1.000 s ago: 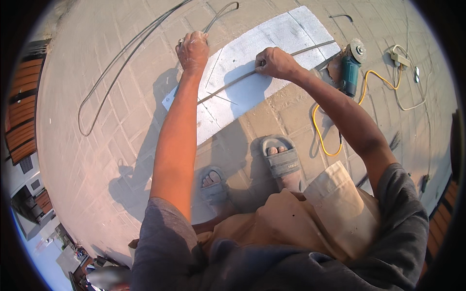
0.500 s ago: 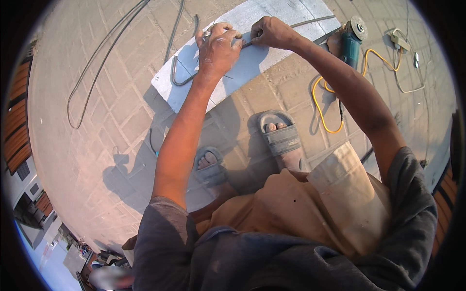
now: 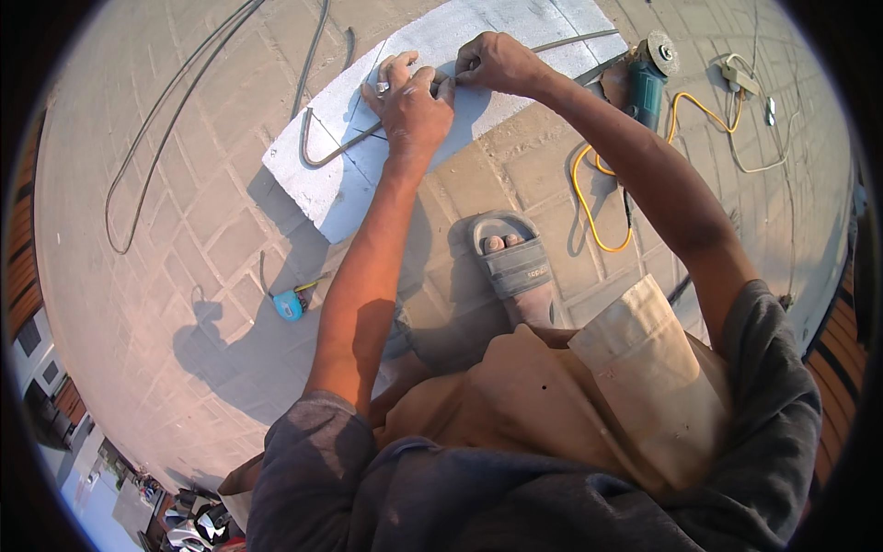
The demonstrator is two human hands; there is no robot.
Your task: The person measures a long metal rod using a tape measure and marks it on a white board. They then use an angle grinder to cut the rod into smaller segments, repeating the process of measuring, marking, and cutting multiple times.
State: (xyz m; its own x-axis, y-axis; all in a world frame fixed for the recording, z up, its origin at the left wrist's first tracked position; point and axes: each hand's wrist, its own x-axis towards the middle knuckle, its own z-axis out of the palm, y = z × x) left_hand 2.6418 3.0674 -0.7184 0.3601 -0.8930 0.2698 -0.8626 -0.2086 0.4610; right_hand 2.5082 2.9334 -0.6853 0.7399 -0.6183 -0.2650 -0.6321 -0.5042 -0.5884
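Observation:
A thin dark metal rod (image 3: 342,149) with a bent, hooked left end lies across a white board (image 3: 313,198) marked with dark lines. My left hand (image 3: 416,109), a ring on one finger, is over the middle of the rod, thumb and forefinger pinched at it. Just to its right, my right hand (image 3: 504,64) is closed round the rod, fingers curled in. Beyond that hand the rod continues toward the board's right end. My palms hide the stretch of rod between the two grips.
An angle grinder (image 3: 647,87) lies right of the board, near a yellow cord (image 3: 581,207) and a pale socket block (image 3: 739,78). A blue tape measure (image 3: 289,305) sits on the paving left of my forearm. Long bent rods (image 3: 152,129) lie at far left. My sandalled foot (image 3: 510,253) is below the board.
The view has shifted slightly, so the board and grinder sit further left. My left hand has slid right along the rod toward my right hand. The tape measure now shows fully.

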